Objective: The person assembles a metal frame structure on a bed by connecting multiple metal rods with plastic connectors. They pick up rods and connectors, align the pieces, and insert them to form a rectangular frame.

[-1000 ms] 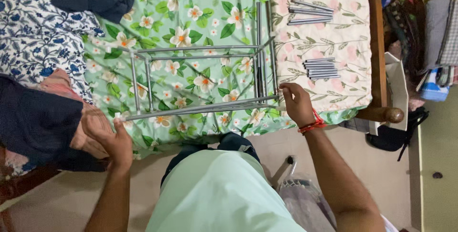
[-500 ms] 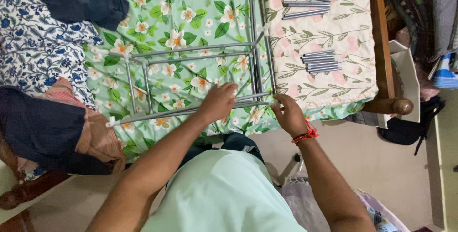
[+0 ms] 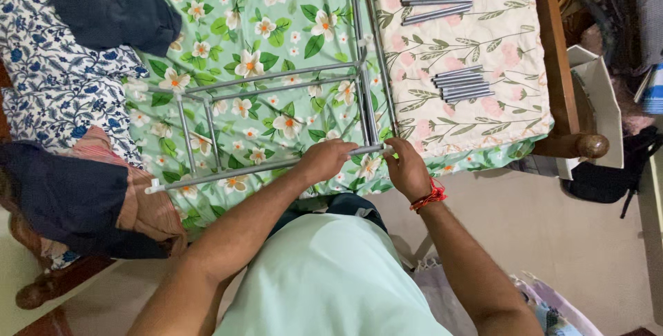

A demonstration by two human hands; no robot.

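My left hand (image 3: 324, 160) is clenched over the near rail of the grey metal tube frame (image 3: 276, 118), fingers wrapped round the tube a little left of its right-hand corner. My right hand (image 3: 407, 170) sits just beside it, to the right, gripping the same rail at its end, where a pale plastic corner joint (image 3: 384, 148) joins it to the upright tubes; a red thread band (image 3: 428, 196) circles that wrist. The frame lies flat on the green bedsheet with white flowers (image 3: 228, 46), its near rail running along the near edge of the bed and its left end poking out past the sheet towards a dark blue folded cloth (image 3: 62, 198). Two long tubes run from my corner towards the far side. Further right, on a cream sheet with pink flowers and leaves (image 3: 504, 46), a bundle of short grey tubes (image 3: 463, 84) lies well apart from my hands, and another loose group of grey tubes (image 3: 438, 1) lies at the far side. A dark garment (image 3: 117, 15) rests at the far left.
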